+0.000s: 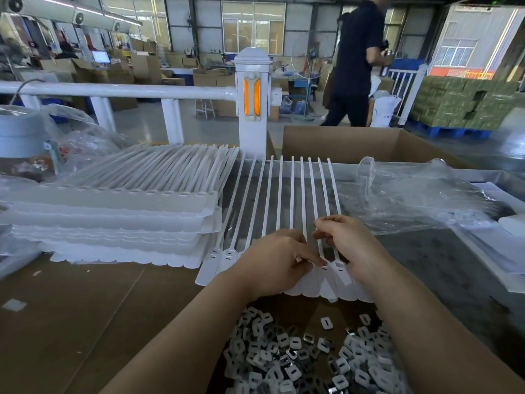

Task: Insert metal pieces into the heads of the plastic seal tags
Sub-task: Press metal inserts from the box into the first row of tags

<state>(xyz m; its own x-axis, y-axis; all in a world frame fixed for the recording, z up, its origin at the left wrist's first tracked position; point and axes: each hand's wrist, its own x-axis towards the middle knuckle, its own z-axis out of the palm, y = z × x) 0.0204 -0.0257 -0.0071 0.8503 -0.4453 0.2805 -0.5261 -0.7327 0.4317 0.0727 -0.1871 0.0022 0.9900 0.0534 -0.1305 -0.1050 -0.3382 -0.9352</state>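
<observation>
Metal pieces lie heaped nearest the lens, cut off by the bottom edge and partly hidden under both forearms. Far left, a stack of white tags sits on the cardboard table, its left end blurred. Next comes a joined strip of tags, straps fanning away, with several heads hidden under the hands. The left hand rests on those heads, fingertips curled down at one head; whether they pinch a piece cannot be told. The right hand pinches a strap. Crumpled plastic lies right.
</observation>
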